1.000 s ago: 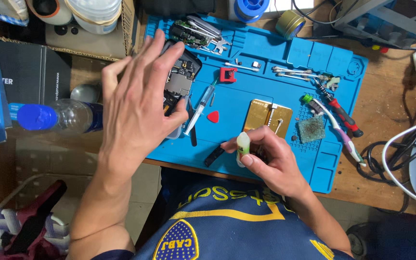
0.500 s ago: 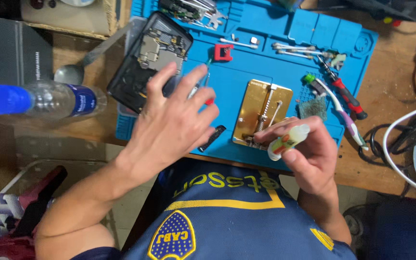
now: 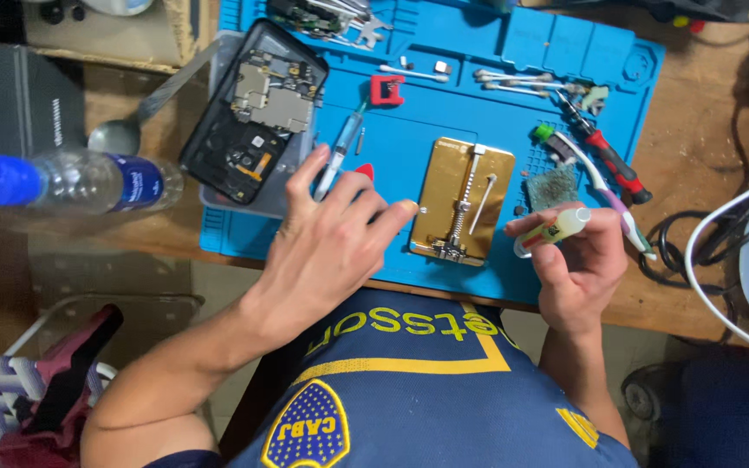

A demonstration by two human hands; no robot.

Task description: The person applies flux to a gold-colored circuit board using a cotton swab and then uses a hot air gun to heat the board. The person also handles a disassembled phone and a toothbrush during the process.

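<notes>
Small tube in the right hand, left hand over the mat

The right hand (image 3: pixel 576 260), lower right, pinched a small pale plastic tube (image 3: pixel 555 230); the left hand (image 3: pixel 333 238) hovered spread, empty, beside the gold metal board holder (image 3: pixel 464 199) at centre of the blue silicone mat (image 3: pixel 496 95). Steadying that holder first would have helped.

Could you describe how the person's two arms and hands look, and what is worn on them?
Both forearms are bare, with no sleeves, gloves, rings or watch visible. The left hand and right hand have short nails on the fingers.
</notes>
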